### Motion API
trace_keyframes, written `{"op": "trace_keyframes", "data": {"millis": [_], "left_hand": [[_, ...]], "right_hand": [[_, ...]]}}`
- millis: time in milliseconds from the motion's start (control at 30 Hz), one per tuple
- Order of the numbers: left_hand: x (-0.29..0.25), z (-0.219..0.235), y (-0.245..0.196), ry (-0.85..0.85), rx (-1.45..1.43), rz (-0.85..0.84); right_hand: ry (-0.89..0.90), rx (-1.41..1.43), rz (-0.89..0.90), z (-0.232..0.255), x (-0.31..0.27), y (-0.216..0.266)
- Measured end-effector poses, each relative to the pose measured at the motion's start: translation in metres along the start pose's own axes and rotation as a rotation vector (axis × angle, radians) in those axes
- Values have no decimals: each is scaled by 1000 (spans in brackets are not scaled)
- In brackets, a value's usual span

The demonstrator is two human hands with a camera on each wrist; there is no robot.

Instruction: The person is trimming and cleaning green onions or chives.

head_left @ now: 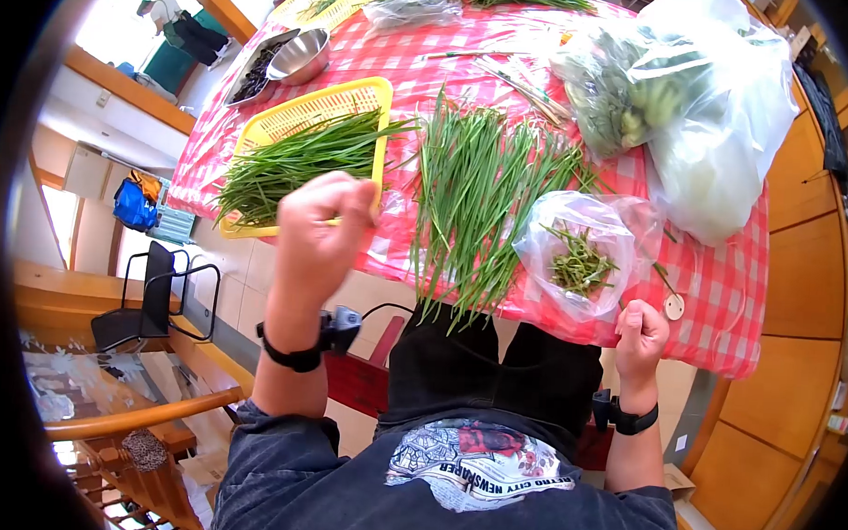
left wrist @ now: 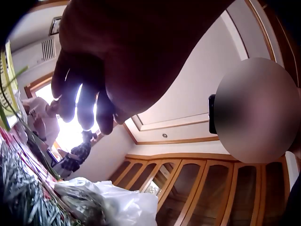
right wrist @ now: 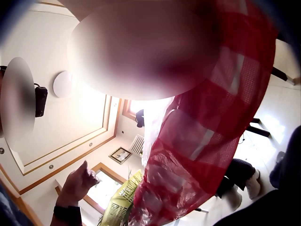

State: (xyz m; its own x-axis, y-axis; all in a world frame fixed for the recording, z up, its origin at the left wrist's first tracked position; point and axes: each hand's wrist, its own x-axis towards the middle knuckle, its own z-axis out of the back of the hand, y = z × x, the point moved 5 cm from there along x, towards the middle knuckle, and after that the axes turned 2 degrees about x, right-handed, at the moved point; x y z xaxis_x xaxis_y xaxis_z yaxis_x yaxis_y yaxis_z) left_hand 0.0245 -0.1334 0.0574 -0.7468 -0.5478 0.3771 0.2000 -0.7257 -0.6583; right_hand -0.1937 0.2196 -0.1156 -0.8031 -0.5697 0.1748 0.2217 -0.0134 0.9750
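My left hand [head_left: 325, 219] is raised over the front edge of a yellow plastic basket [head_left: 385, 105] of long green chives [head_left: 306, 153]. Its fingers [left wrist: 85, 110] hang loosely curled with gaps between them, and nothing is in them. More chives [head_left: 482, 197] lie spread on the table in front of me. To their right, an open clear plastic bag [head_left: 542, 236] contains short green trimmings [head_left: 581, 263]. Just beyond the near table edge, my right hand [head_left: 640, 340] has curled fingers with the thumb on top; I cannot tell whether it pinches anything.
A red-checked tablecloth [head_left: 721, 303] covers the table and hangs over its edge. Large plastic bags of vegetables [head_left: 709, 116] stand at the back right. A steel bowl [head_left: 300, 57] sits at the far left. A black chair [head_left: 147, 297] is on the floor to the left.
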Motion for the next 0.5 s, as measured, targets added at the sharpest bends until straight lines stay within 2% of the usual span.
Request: {"op": "trace_keyframes", "data": {"millis": [67,133,167,267,333,367,500], "left_hand": [[10,-31,-10,140,102,-23],[22,-61,-19,196,91,105],[28,-74,-19,183,115,91],[46,-104,-2,181,145,15],[62,-117,3,210,397,-26],[72,-122,9,245,407,34],[104,-143,42,312,521,70]], "right_hand": [[8,-11,14,-1,1,2],[-9,17,8,-1,1,1],[-19,45,5,-1,1,0],[-65,150,-65,-1,-1,-2],[-55,147,-73,1,-2,-2],[-38,141,-81,2,-3,-2],[-36,146,-66,3,-2,0]]}}
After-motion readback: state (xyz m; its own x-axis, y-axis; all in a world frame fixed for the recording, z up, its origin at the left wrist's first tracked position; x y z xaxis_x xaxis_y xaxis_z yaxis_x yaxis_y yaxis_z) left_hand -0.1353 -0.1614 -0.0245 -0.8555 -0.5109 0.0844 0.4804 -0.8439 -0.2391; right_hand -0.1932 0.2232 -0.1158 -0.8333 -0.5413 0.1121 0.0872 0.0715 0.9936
